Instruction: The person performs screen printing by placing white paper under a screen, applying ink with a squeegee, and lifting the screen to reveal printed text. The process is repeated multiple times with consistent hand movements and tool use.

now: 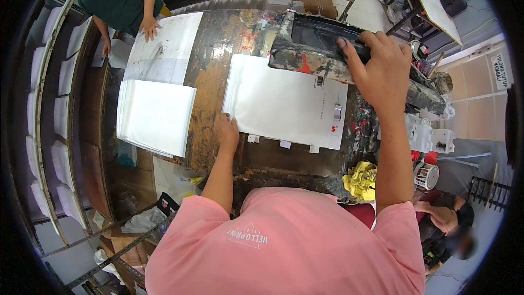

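A flat white printed envelope or paper bag (284,98) lies on the stained worktable in front of me, with several layered edges showing at its left. My left hand (226,133) pinches its near left corner, the fingertips partly hidden. An ink-stained screen-printing frame (308,59) with a black inner area overlaps the paper's far right part. My right hand (379,71) is over this frame, thumb and fingers closed around a dark bar (360,51) that looks like a squeegee. The palm hides part of the bar.
A white stack (155,114) sits on the table's left, beside a smudged sheet (169,41) under a co-worker's hand (148,27). A crumpled yellow cloth (360,179) lies at the near right edge. Tins (427,175) stand at right; racks (63,109) line the left. Another person is lower right.
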Available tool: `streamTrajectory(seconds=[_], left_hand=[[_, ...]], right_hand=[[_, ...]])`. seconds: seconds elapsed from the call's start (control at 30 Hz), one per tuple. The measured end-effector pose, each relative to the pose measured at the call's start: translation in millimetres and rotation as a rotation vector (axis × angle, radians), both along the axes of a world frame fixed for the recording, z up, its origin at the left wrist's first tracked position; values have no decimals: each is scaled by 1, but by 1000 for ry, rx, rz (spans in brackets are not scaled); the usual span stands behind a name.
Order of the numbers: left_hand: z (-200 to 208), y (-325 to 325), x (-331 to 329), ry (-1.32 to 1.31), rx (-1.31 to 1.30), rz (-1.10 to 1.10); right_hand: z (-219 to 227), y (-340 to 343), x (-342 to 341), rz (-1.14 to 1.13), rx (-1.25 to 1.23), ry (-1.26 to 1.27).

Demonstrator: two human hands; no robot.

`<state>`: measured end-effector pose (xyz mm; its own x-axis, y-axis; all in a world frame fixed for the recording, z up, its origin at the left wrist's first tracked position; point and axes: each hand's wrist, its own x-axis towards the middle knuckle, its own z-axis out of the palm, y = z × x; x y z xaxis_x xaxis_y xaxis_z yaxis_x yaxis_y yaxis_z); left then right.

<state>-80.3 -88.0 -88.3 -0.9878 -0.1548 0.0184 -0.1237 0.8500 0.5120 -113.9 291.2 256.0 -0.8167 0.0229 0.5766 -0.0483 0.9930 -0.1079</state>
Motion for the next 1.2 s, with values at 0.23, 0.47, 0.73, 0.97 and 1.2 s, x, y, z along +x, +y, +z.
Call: streamTrajectory(seconds=[0.23, 0.47, 0.73, 0.97, 1.2], left_hand=[[53, 31, -2, 115, 133, -125], [106, 52, -59, 94, 533, -35], [120, -60, -67, 248, 17, 81], [49, 152, 57, 128, -107, -999], [-3, 176, 63, 47, -200, -934]], right_hand=[[-4, 5, -3, 26, -10, 67], [-11, 3, 6, 3, 33, 59], [-31, 4, 17, 17, 45, 91], [-18, 4, 8, 21, 30, 78], [-11, 11, -2, 10, 4, 50]])
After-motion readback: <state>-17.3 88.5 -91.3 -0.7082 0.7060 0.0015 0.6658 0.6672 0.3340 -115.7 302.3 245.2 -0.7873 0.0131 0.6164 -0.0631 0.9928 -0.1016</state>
